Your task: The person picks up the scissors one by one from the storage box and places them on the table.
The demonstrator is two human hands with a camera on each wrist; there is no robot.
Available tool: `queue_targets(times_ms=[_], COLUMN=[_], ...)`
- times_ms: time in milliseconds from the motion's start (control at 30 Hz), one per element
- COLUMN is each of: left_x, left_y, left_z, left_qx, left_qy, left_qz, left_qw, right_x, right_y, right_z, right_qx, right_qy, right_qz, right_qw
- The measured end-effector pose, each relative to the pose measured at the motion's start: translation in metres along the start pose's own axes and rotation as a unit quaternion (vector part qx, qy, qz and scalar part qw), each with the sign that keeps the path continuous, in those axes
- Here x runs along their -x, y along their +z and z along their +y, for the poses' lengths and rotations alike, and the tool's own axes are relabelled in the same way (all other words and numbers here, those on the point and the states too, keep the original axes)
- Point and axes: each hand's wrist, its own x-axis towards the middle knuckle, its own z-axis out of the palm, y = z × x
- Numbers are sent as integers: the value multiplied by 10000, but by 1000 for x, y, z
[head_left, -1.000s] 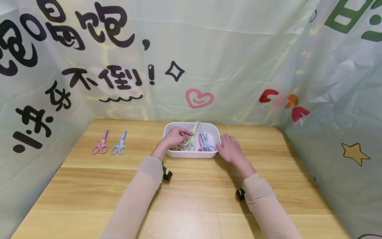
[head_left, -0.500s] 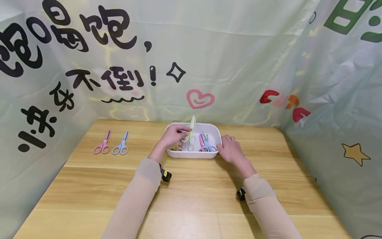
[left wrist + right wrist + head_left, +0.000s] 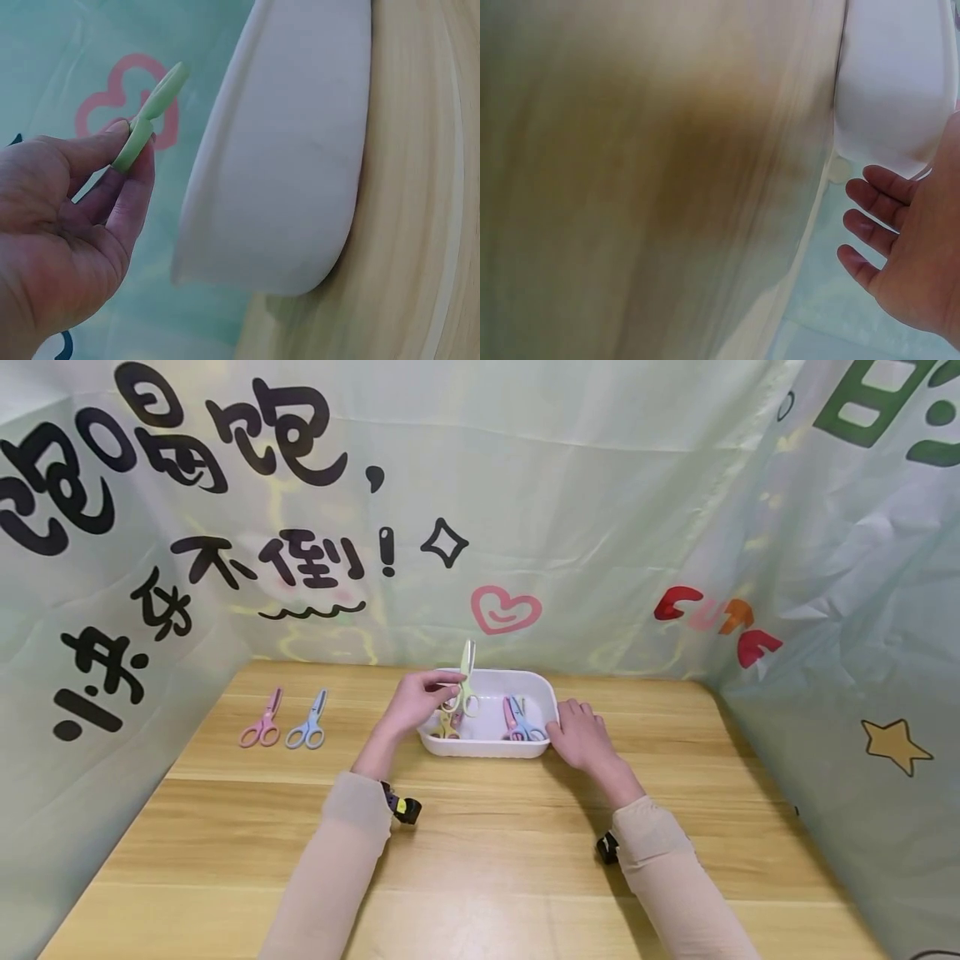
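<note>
Backdrop [image 3: 592,485]: black “喝饱, 快乐不倒!” [image 3: 202,547]; colourful “CUT…” [image 3: 705,612]

Green scissors [image 3: 467,672] lifted higher, shifted left
</note>
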Motion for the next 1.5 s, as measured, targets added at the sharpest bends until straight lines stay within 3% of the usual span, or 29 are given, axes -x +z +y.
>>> queue_targets(times_ms=[200,633,1133,1500], left_x=[9,27,45,55], left_y=[-14,-45,-84,-117], left_z=[2,-3,-26,-48], left_qx=[-68,-68,-480,-879], left_qy=[56,-190,-429,-718], left_qz=[183,550,848,770], left_qw=[9998,9983,9943,9906], right_x=[0,1,1,1], right_y=[-1,-1,2,0], right_z=[0,0,1,0], right_qx=[25,16,-5,-16], right_qy=[-16,-10,-13,9], right_qz=[-7,5,29,11], right_qw=[10000,10000,10000,10000])
